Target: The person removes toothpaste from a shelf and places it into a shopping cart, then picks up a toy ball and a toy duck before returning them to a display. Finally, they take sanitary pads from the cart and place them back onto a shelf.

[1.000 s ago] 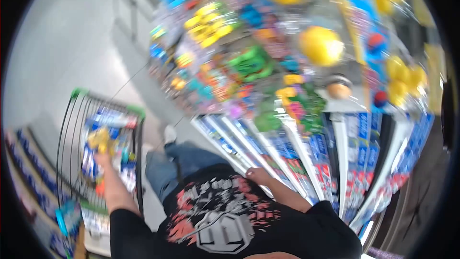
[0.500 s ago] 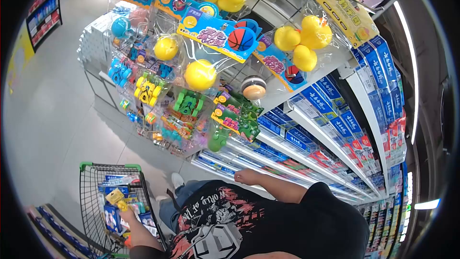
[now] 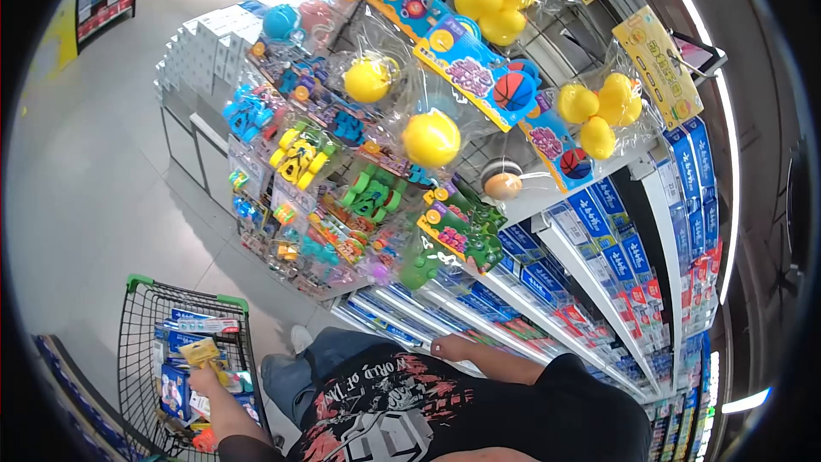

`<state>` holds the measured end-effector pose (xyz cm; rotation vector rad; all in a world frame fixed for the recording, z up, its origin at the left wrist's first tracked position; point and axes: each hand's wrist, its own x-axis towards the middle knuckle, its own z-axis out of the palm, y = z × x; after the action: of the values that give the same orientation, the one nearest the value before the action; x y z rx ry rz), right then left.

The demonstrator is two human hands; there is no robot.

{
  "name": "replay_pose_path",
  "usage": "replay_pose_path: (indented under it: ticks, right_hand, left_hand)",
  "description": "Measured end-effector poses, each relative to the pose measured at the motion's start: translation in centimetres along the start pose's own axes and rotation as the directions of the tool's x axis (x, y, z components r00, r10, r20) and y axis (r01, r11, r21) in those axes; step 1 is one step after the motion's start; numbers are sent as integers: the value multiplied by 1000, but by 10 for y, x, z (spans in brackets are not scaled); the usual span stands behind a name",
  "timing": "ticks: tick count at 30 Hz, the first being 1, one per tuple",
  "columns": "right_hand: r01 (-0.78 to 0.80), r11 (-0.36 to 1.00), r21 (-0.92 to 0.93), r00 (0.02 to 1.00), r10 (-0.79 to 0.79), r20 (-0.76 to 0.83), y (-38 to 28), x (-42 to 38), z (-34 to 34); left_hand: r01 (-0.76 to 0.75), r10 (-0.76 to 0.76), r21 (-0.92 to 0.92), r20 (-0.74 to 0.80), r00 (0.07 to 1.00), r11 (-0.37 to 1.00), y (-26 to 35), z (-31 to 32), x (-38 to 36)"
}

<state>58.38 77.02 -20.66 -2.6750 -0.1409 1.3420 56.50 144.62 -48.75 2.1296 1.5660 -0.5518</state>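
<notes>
My left hand [image 3: 203, 380] reaches down inside the shopping cart [image 3: 125, 351] with its fingers closed around a bagged yellow toy [image 3: 225, 378]. The toy's yellow header card [image 3: 199, 352] sticks up just beyond my fingers. Boxed and packaged goods lie beneath and around it, among them a blue-and-white pack [image 3: 174, 392] and something orange-red [image 3: 205, 439]. My right hand [image 3: 445, 347] hangs at my side near the lower shelves, fingers curled in and small in the picture. Nothing shows in it.
Ahead is a wire rack hung with bagged toys: yellow balls [image 3: 431, 139], yellow ducks [image 3: 599, 107] and toy cars [image 3: 301, 155]. Shelves of blue toothpaste-like boxes [image 3: 611, 244] run along the right. White boxes [image 3: 214, 43] are stacked behind the rack. Pale floor tiles [image 3: 111, 197] stretch left.
The view has shifted, so the rack appears farther right and the cart a little farther left. My left hand still holds the bagged yellow toy within the cart; my right hand stays at my side.
</notes>
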Motion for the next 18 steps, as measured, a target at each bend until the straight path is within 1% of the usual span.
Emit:
replay_pose_path:
  ticks: [2,4,5,6,8,9,11,14,16,17,18]
  right_hand:
    - [7,1000,-29,1000,-7,21,-7,4,-8]
    - [11,1000,7,999,-12,32,-20,3,-25]
    - [10,1000,24,999,-11,39,-29,4,-33]
    - [27,999,27,1000,-27,11,-33,10,-36]
    - [48,998,29,998,-47,-48,-41,20,-43]
    - [44,998,49,997,-41,-59,-45,26,-43]
    - [41,999,27,998,-40,-41,-53,32,-45]
    - [62,997,-34,998,-63,-19,-63,32,-42]
    - [90,993,-76,996,-91,-8,-57,33,-37]
    - [119,992,-46,993,-120,-20,-51,33,-35]
    - [111,992,-68,994,-111,-8,-46,32,-35]
  left_hand:
    - [3,0,-88,33,999,996,-2,-6,-4]
    - [-131,142,-128,78,987,983,-27,26,18]
    - [-198,214,-148,101,972,969,-37,32,25]
    - [-237,254,-318,13,967,918,-40,31,13]
    - [-160,175,-356,10,985,921,-53,62,27]
    - [-138,160,-265,62,985,954,-49,59,23]
    - [-105,115,-66,169,979,992,-34,35,-4]
    - [10,-24,132,107,994,991,-15,20,-27]
    - [11,-24,171,76,997,985,-8,8,-36]
    - [9,-18,181,46,999,983,-6,-2,-42]
    - [10,-13,195,13,1000,981,-4,-9,-47]
